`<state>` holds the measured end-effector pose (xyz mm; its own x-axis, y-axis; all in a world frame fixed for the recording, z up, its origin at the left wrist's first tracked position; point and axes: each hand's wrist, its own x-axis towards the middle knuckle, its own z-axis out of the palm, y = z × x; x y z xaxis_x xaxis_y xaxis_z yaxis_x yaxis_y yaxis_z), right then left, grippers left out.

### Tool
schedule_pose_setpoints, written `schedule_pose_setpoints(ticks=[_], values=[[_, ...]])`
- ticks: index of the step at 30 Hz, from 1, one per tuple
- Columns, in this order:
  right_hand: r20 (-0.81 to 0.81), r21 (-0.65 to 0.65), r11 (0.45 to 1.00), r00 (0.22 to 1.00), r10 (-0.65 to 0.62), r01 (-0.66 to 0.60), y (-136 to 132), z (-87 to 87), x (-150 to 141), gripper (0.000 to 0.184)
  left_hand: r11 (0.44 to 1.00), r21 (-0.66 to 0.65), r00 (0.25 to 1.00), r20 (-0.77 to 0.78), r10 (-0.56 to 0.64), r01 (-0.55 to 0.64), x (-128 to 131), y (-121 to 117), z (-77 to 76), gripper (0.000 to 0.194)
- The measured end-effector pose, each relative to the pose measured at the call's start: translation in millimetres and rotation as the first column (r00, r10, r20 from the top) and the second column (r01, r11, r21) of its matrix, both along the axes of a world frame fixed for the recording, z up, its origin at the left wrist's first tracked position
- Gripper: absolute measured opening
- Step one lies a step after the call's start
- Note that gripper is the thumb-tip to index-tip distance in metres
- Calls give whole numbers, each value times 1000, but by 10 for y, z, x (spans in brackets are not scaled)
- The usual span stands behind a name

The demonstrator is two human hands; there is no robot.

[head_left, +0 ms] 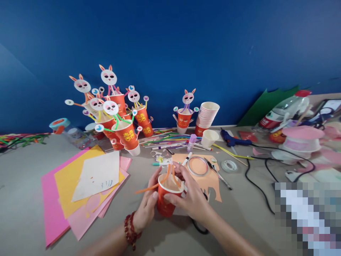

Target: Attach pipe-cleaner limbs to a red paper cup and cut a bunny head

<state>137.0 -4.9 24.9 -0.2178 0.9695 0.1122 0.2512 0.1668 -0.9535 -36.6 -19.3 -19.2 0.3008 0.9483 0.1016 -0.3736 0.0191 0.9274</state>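
A red paper cup [165, 209] with a white rim is held upright between my two hands at the near middle of the table. My left hand [147, 206], with a beaded bracelet at the wrist, wraps the cup's left side. Round the right side and rim curls my right hand [193, 195], its thumb across the front. Orange pipe cleaners [149, 188] rise from inside the cup, and one sticks out to the left over the rim. Just behind the cup lies a cut orange paper sheet [181, 158], with a roll of tape [198, 166] on it.
Several rabbit-headed cup figures [128, 135] stand at the back left, another [185, 119] at back centre beside stacked cups [207, 115]. Coloured paper [53, 199] lies left. A glue stick [191, 143], a blue glue gun [234, 140], its cord and a plastic bottle [282, 108] are toward the right.
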Motion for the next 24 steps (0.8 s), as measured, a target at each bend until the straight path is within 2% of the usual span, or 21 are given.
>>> schedule_pose_setpoints(ticks=[3, 6, 8, 12, 15, 19, 24], values=[[20, 48, 999, 1000, 15, -16, 9, -11, 23, 72, 997, 77, 995, -98, -19, 26, -31, -5, -56, 73], [8, 111, 992, 999, 51, -51, 43, -9, 81, 60, 996, 94, 986, -166, 29, -13, -51, -13, -117, 64], [-76, 119, 992, 995, 62, -53, 77, 6, 126, 51, 995, 98, 983, -177, 44, -27, -55, -17, -145, 58], [-273, -50, 998, 962, 11, -26, 140, 86, 185, 46, 993, 105, 986, -155, 63, -47, -54, -21, -160, 57], [-286, -147, 988, 958, -10, -34, 158, 167, 187, 36, 994, 72, 983, -158, 97, -86, -62, -22, -160, 56], [-230, -160, 987, 973, -13, -25, 160, 216, 169, 25, 991, 14, 981, -140, 134, -133, -79, -13, -205, 56], [-233, -173, 981, 971, 50, -92, 161, 157, 159, 27, 989, 7, 983, -108, 148, -148, -79, 8, -257, 56]])
